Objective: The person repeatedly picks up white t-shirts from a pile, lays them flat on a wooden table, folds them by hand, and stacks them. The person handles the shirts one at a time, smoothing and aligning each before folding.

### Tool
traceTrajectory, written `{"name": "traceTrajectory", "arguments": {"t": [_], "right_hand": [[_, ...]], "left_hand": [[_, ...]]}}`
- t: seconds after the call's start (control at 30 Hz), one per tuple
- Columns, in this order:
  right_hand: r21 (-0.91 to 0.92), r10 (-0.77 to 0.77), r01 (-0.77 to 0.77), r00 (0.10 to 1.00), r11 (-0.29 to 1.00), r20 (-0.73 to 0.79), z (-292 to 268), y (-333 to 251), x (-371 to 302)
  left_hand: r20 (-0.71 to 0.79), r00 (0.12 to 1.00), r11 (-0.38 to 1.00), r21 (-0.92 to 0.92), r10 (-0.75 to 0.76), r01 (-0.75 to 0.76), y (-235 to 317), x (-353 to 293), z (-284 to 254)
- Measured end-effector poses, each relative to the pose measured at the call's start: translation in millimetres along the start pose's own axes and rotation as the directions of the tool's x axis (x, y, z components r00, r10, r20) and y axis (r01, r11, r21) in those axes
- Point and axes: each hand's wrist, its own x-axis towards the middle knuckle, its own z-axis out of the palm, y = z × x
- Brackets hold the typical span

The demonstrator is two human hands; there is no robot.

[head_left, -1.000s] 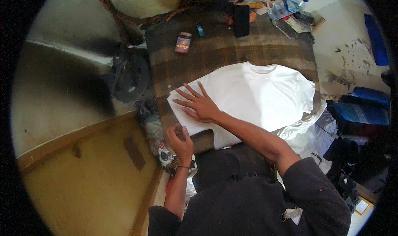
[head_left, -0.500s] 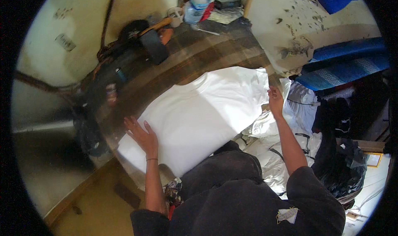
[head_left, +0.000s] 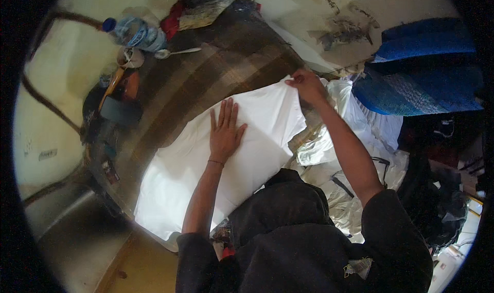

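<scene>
A white T-shirt (head_left: pixel 180 174) lies spread over a brown checked cloth on the table, its near edge reaching my lap. Flat on the fabric rests my left hand (head_left: pixel 225 131), fingers stretched out and pointing away from me. My right hand (head_left: pixel 309 87) is at the shirt's far right corner, the sleeve end, where thumb and fingers pinch the edge of the cloth. Small creases run between the two hands.
The brown checked cloth (head_left: pixel 216 66) covers the table. A water bottle (head_left: pixel 139 34), a cup (head_left: pixel 130 58) and a spoon (head_left: pixel 180 52) stand or lie far left. White bags (head_left: pixel 360 133) are heaped at my right, below a blue striped fabric (head_left: pixel 422 72).
My left hand has moved from the shirt's left end to its middle. My right hand has closed on the sleeve corner. The view has turned, so the table items appear farther left.
</scene>
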Motion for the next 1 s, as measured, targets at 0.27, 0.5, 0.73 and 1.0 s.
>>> {"name": "traceTrajectory", "arguments": {"t": [0.27, 0.5, 0.73, 1.0], "right_hand": [[0.116, 0.28, -0.289, 0.956, 0.95, 0.092, -19, 20, -142], [0.523, 0.314, -0.509, 0.852, 0.683, 0.419, -25, 44, -171], [0.602, 0.366, -0.523, 0.852, 0.603, 0.374, -21, 60, -185], [0.718, 0.54, -0.514, 0.81, 0.47, 0.227, -19, 45, -179]], "left_hand": [[0.123, 0.989, 0.996, 0.048, -0.077, 0.072, 9, 12, -4], [0.045, 0.998, 0.999, 0.018, 0.044, -0.044, 5, 21, -5], [-0.047, 0.997, 0.994, -0.091, -0.058, 0.054, 79, 97, 21], [0.003, 1.0, 0.903, -0.428, 0.024, -0.02, 134, 202, 64]]}}
